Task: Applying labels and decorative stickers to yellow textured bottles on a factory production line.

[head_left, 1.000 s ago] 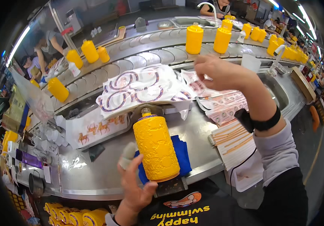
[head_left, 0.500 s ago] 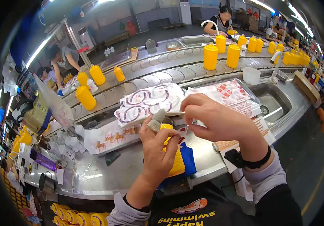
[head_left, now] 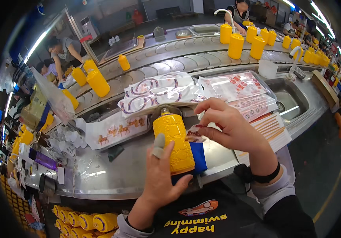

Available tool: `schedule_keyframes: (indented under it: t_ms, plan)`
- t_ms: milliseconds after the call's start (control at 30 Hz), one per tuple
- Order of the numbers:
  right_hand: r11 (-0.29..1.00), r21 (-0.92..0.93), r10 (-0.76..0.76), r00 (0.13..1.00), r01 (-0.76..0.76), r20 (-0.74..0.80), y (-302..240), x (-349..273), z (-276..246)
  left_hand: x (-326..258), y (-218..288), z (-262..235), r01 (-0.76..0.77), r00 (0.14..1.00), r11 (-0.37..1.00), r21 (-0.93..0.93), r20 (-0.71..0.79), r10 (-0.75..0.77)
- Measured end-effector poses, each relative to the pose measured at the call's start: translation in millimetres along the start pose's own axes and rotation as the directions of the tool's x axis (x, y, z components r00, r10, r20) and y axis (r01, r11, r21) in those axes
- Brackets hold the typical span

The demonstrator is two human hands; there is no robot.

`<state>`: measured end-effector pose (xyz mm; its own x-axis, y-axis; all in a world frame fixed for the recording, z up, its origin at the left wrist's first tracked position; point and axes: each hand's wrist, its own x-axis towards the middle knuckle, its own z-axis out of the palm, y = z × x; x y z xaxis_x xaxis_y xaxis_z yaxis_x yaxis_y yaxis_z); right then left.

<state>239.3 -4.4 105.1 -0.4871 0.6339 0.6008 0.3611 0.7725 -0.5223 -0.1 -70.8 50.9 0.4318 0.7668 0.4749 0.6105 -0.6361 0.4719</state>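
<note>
A yellow embossed bottle [head_left: 174,139] lies tilted back on a blue cloth [head_left: 198,156] at the near edge of the steel counter. My left hand [head_left: 160,176] rests against its left side with fingers apart, thumb near the bottle's lower end; a grey finger cot [head_left: 159,143] covers one fingertip. My right hand [head_left: 230,127], just right of the bottle, pinches a small clear decal [head_left: 195,135] with a dark red print. The decal is close to the bottle's right side; whether they touch I cannot tell.
Beyond the bottle lie decal sheets with purple rings [head_left: 154,93], brown animals [head_left: 123,131] and red prints [head_left: 238,85]. A conveyor [head_left: 194,61] carries yellow bottles [head_left: 236,45]. At right are a sink [head_left: 285,97] and a white tub [head_left: 267,68]. Co-workers stand beyond the conveyor.
My hands have parted: the left has opened and dropped from its pinch onto the bottle, while the right holds the decal at the side. More of the bottle shows. Conveyor bottles have shifted.
</note>
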Motion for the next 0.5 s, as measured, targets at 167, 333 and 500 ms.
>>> schedule_keyframes:
  t_ms: [167,333,500]
  plan:
    - [0.998,-0.055,-0.032,0.998,0.034,0.05,-2,8,1,-28,-30,35,-0.002,0.997,0.98,0.2,-0.075,0.017]
    - [0.988,0.109,0.092,0.979,-0.113,0.183,-16,34,4,-39,-44,44,0.015,0.981,1.0,0.01,-0.195,-0.013]
    - [0.998,0.045,0.036,0.983,-0.045,0.18,32,38,49,-25,-42,36,0.041,0.973,0.882,-0.469,-0.18,-0.142]
